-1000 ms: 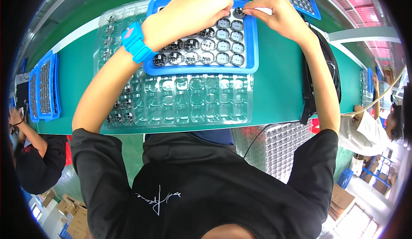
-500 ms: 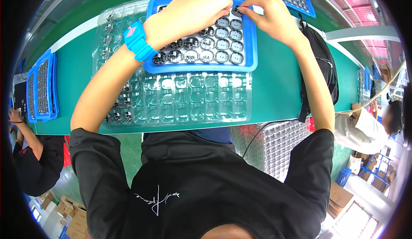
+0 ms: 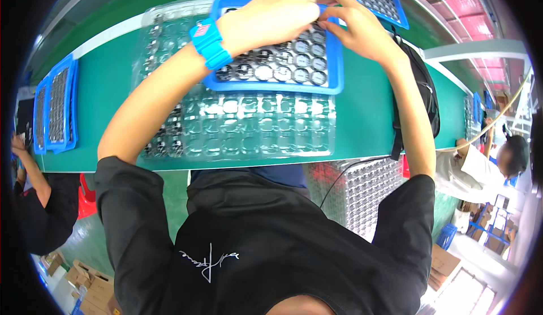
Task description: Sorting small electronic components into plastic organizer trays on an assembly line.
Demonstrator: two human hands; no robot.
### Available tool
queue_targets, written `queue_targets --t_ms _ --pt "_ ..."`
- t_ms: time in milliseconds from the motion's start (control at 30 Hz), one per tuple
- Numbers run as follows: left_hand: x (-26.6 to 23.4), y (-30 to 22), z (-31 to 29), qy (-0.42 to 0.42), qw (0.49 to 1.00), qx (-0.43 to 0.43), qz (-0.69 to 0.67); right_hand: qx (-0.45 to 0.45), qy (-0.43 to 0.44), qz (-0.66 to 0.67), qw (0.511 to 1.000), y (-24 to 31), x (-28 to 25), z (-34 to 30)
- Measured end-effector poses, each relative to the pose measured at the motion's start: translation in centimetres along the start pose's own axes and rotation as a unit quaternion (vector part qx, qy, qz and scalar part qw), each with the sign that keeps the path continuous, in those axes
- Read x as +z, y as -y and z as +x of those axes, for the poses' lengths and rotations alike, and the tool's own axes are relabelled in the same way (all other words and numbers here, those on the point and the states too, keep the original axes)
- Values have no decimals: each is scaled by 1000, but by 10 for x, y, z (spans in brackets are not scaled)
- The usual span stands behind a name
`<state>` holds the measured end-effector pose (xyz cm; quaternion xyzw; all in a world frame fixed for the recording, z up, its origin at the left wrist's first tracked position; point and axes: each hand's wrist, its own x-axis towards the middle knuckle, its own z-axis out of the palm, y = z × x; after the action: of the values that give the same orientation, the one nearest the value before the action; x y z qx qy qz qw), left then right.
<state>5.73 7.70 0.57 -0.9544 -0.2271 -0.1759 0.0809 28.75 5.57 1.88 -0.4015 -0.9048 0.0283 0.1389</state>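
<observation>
A blue tray holds rows of small round black parts, some with glossy tops. My left hand reaches across the tray's far side, fingers curled and their tips mostly hidden behind the hand; a bright blue strap wraps its wrist. At the far right corner of the tray my right hand has thumb and fingers drawn together close to the left fingertips. What sits between them is too small and covered to name. The tray rests over a clear plastic blister tray, whose left columns hold dark parts.
More blue trays of parts stand at the far edge and table's left end. A black backpack lies right of my right forearm. Stacked clear blister trays stand below the green table. Other people sit at both sides.
Both hands have shifted slightly right relative to the view, the left further over the tray toward the right fingers. The right fingertips have drawn in at the tray's corner.
</observation>
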Motion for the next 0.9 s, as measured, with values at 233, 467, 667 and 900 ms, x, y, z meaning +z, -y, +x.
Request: queue_targets --t_ms 233,467,667,900 --pt "-77 41 -64 -180 969 -99 -135 -30 -80 28 996 43 -18 58" --pt "-92 69 -200 18 952 -275 -136 -107 83 107 985 133 51 158" --pt "-100 2 -226 43 928 -274 -250 -157 100 11 983 184 63 118" --pt "-89 0 -222 101 939 -272 -183 -122 12 -9 992 203 91 109"
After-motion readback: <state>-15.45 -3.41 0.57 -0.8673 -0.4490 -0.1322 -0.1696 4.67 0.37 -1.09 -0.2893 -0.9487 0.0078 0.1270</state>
